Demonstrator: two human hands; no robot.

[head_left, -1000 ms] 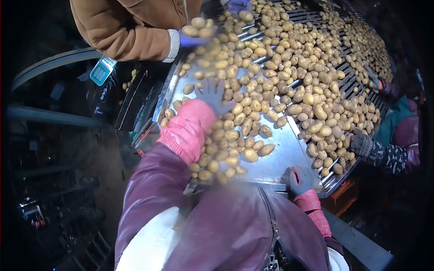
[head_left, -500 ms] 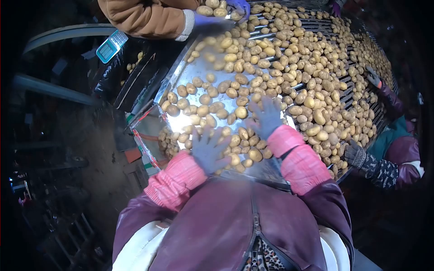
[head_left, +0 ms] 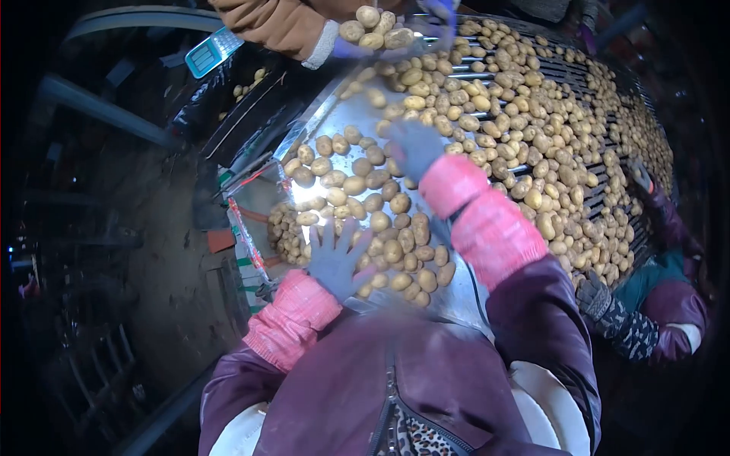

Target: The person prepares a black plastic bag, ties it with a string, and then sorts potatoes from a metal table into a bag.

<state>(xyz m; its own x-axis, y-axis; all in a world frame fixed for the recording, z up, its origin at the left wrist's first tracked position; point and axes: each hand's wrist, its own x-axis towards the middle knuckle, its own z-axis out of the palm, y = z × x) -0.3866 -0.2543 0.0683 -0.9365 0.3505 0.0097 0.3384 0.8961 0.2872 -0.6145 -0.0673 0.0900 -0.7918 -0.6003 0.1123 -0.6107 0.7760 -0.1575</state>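
Observation:
My left hand (head_left: 336, 258), in a grey glove with a pink knitted cuff, rests open with fingers spread at the near left of the metal tray (head_left: 456, 292). Its fingers touch loose potatoes (head_left: 392, 251). Farther up the tray is my right hand (head_left: 420, 150), in a matching glove, over the edge of the potato pile. Motion blurs its fingers, but they look stretched out, with nothing held in them. Whether its palm touches potatoes cannot be made out. Between my hands, potatoes lie spread in a loose layer.
Potatoes cover the dark slatted rack (head_left: 520, 169) to the right. Across the tray, a co-worker's brown sleeve (head_left: 285, 26) reaches in beside several potatoes. Another worker's patterned glove (head_left: 597, 298) is at the right edge. A teal-framed device (head_left: 213, 53) stands upper left, and potatoes fill an opening (head_left: 286, 232) at left.
My right hand has moved away from me and slightly left, to the farther potatoes. My left hand stays near the left side, fingers spread. Potatoes between them have shifted, and the camera view has turned slightly.

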